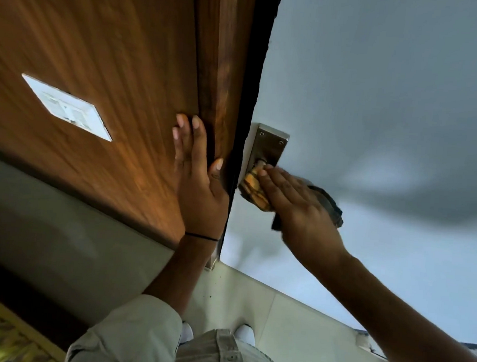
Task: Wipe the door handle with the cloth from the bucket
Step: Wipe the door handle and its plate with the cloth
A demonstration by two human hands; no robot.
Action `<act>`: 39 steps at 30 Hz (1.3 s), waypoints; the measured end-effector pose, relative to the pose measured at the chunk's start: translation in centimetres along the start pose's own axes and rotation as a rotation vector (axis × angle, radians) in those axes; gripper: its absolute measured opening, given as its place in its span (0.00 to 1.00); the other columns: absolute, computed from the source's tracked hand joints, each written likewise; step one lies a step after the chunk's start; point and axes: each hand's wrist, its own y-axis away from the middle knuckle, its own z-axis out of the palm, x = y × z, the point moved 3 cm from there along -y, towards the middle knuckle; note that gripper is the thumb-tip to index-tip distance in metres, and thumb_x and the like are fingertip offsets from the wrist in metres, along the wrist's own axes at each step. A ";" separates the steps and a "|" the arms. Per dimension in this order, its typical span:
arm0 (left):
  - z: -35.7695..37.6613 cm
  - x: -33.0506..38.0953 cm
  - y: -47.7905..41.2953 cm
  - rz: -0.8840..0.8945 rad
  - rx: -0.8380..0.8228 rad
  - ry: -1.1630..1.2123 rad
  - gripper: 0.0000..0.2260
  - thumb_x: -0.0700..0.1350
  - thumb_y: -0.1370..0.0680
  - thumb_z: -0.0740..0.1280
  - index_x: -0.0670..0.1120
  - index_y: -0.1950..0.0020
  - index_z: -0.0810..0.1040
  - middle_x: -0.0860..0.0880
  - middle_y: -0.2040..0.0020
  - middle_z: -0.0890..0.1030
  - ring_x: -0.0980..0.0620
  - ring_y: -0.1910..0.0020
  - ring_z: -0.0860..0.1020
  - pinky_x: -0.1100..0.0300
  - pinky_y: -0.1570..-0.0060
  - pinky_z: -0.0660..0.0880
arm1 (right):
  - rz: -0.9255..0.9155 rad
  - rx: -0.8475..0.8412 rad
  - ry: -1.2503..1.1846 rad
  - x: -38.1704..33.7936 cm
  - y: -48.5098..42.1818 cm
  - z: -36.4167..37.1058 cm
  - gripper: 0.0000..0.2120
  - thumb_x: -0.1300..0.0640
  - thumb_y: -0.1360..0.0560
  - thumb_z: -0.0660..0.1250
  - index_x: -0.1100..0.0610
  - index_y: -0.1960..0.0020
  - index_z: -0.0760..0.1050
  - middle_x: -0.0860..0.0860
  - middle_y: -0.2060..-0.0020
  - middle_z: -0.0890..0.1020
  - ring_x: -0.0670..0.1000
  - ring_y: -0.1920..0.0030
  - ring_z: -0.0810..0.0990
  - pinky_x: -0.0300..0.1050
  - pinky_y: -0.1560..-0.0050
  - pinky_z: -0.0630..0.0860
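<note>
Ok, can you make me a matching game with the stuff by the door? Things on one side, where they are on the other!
Things:
1. cloth
2. left hand
3. switch plate
4. metal handle plate

Places:
A. on the pale door, partly covered by the cloth
B. flat on the wooden frame
C. under the right hand
D. set in the wood panel, far left

Pairs: 1-C, 2-B, 3-D, 4-A

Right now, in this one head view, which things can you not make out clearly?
- Door handle lever: hidden by the cloth and the right hand; only the metal plate shows.
- Bucket: not in view at all.
- White switch plate on the wood panel: its details are blurred.
- Left hand: its palm lies flat on the door frame, so the palm side is hidden.
</note>
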 end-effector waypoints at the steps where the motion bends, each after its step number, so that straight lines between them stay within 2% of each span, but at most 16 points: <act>1: 0.0 0.0 0.0 -0.005 -0.005 0.008 0.28 0.37 0.21 0.65 0.39 0.23 0.58 0.39 0.22 0.59 0.47 0.21 0.53 0.53 0.23 0.59 | -0.012 0.021 0.020 -0.7 -0.9 0.5 0.41 0.77 0.35 0.68 0.60 0.24 0.67 0.58 0.25 0.70 0.60 0.25 0.69 0.55 0.27 0.67; 3: -0.1 0.0 0.0 -0.016 -0.008 0.032 0.27 0.37 0.21 0.65 0.39 0.24 0.60 0.38 0.22 0.59 0.44 0.21 0.54 0.51 0.23 0.60 | -0.039 0.052 0.085 -1.7 -2.1 0.7 0.33 0.73 0.31 0.59 0.61 0.26 0.70 0.59 0.28 0.73 0.62 0.29 0.74 0.57 0.32 0.73; 6: 0.1 0.7 0.1 -0.054 0.026 0.084 0.25 0.35 0.20 0.64 0.37 0.24 0.61 0.37 0.23 0.59 0.41 0.21 0.55 0.48 0.23 0.60 | -0.084 0.033 0.237 -2.4 -3.1 0.1 0.26 0.65 0.29 0.56 0.61 0.32 0.76 0.59 0.34 0.79 0.63 0.34 0.78 0.55 0.39 0.78; 8: 0.3 1.1 0.1 -0.070 0.050 0.108 0.24 0.33 0.20 0.63 0.36 0.25 0.61 0.36 0.23 0.60 0.40 0.21 0.55 0.47 0.24 0.60 | -0.138 -0.011 0.346 -3.2 -4.0 0.0 0.21 0.63 0.28 0.57 0.58 0.39 0.80 0.57 0.42 0.83 0.61 0.38 0.80 0.52 0.43 0.77; 12: 0.1 1.0 0.1 -0.058 0.043 0.088 0.25 0.34 0.20 0.64 0.36 0.25 0.61 0.36 0.23 0.60 0.40 0.22 0.56 0.44 0.25 0.61 | -0.211 -0.122 0.506 -5.2 -5.9 -0.5 0.10 0.55 0.25 0.69 0.53 0.45 0.83 0.50 0.49 0.85 0.55 0.42 0.80 0.47 0.38 0.71; 15: -0.3 1.0 0.0 -0.048 0.029 0.058 0.25 0.37 0.20 0.64 0.36 0.24 0.61 0.37 0.23 0.60 0.41 0.22 0.57 0.49 0.23 0.59 | -0.146 -0.240 0.285 -4.5 -5.9 -2.0 0.15 0.56 0.25 0.67 0.55 0.39 0.79 0.52 0.42 0.81 0.56 0.39 0.77 0.48 0.38 0.69; 18: -0.5 1.3 0.0 -0.063 0.032 0.062 0.25 0.36 0.20 0.64 0.38 0.24 0.61 0.39 0.22 0.60 0.43 0.21 0.56 0.50 0.23 0.59 | 0.055 -0.199 -0.113 -2.0 -3.7 -3.6 0.25 0.59 0.30 0.70 0.51 0.33 0.76 0.49 0.41 0.82 0.55 0.46 0.83 0.47 0.49 0.79; 21: -0.5 1.6 0.2 -0.085 0.037 0.071 0.25 0.34 0.20 0.63 0.38 0.24 0.61 0.40 0.22 0.60 0.44 0.21 0.56 0.50 0.23 0.60 | 0.252 -0.230 -0.464 0.4 0.1 -4.1 0.26 0.66 0.20 0.57 0.41 0.30 0.71 0.49 0.61 0.87 0.52 0.69 0.86 0.43 0.71 0.81; 23: -0.3 1.9 0.3 -0.089 0.043 0.076 0.25 0.33 0.20 0.63 0.37 0.24 0.61 0.39 0.22 0.60 0.43 0.21 0.57 0.49 0.24 0.60 | 0.294 -0.193 -0.590 1.7 1.7 -4.4 0.31 0.70 0.21 0.52 0.39 0.30 0.71 0.48 0.68 0.86 0.52 0.74 0.84 0.44 0.76 0.79; 26: -0.1 2.0 0.5 -0.061 0.052 0.077 0.24 0.33 0.20 0.62 0.35 0.24 0.60 0.37 0.23 0.60 0.41 0.22 0.56 0.46 0.24 0.60 | 0.230 -0.099 -0.562 2.1 3.1 -4.1 0.33 0.73 0.22 0.54 0.42 0.27 0.70 0.41 0.56 0.85 0.47 0.70 0.85 0.49 0.72 0.82; 28: -0.2 2.0 0.6 -0.054 0.038 0.077 0.25 0.33 0.20 0.62 0.36 0.24 0.59 0.37 0.22 0.59 0.42 0.21 0.56 0.44 0.25 0.60 | 0.250 -0.028 -0.636 2.3 3.9 -3.5 0.32 0.72 0.21 0.55 0.43 0.27 0.70 0.46 0.46 0.83 0.45 0.67 0.86 0.54 0.72 0.82; 29: -0.4 1.9 0.6 -0.056 0.025 0.074 0.25 0.33 0.20 0.62 0.36 0.24 0.59 0.38 0.22 0.59 0.42 0.21 0.55 0.43 0.25 0.60 | 0.311 0.001 -0.736 2.3 4.3 -3.3 0.30 0.71 0.19 0.55 0.42 0.28 0.71 0.49 0.47 0.84 0.48 0.67 0.87 0.56 0.73 0.82; 32: -1.3 2.1 0.6 -0.035 -0.004 0.078 0.26 0.31 0.21 0.62 0.36 0.24 0.60 0.39 0.22 0.59 0.44 0.21 0.57 0.43 0.25 0.61 | 0.441 0.175 -0.977 2.1 5.5 -3.1 0.22 0.67 0.16 0.54 0.48 0.30 0.73 0.54 0.64 0.87 0.57 0.70 0.86 0.57 0.75 0.81; 36: -2.9 3.7 1.1 -0.068 0.026 0.164 0.22 0.28 0.24 0.61 0.36 0.30 0.70 0.42 0.28 0.70 0.48 0.28 0.70 0.54 0.32 0.71 | 0.507 0.462 -1.007 1.4 5.9 -3.9 0.20 0.67 0.15 0.52 0.50 0.30 0.72 0.58 0.66 0.86 0.57 0.67 0.87 0.53 0.76 0.80; 37: -3.2 4.3 1.6 -0.098 0.022 0.200 0.19 0.28 0.24 0.61 0.36 0.33 0.74 0.44 0.33 0.75 0.52 0.35 0.75 0.59 0.37 0.75 | 0.509 0.484 -0.994 1.3 5.5 -4.0 0.22 0.67 0.16 0.52 0.47 0.31 0.72 0.58 0.62 0.86 0.57 0.65 0.87 0.55 0.75 0.80; 39: -3.2 5.5 2.6 -0.188 -0.057 0.284 0.13 0.32 0.22 0.62 0.39 0.40 0.78 0.51 0.47 0.81 0.59 0.48 0.80 0.65 0.49 0.77 | 0.401 0.531 -0.753 1.3 4.2 -4.2 0.24 0.66 0.19 0.54 0.44 0.30 0.71 0.57 0.45 0.83 0.55 0.53 0.87 0.60 0.65 0.82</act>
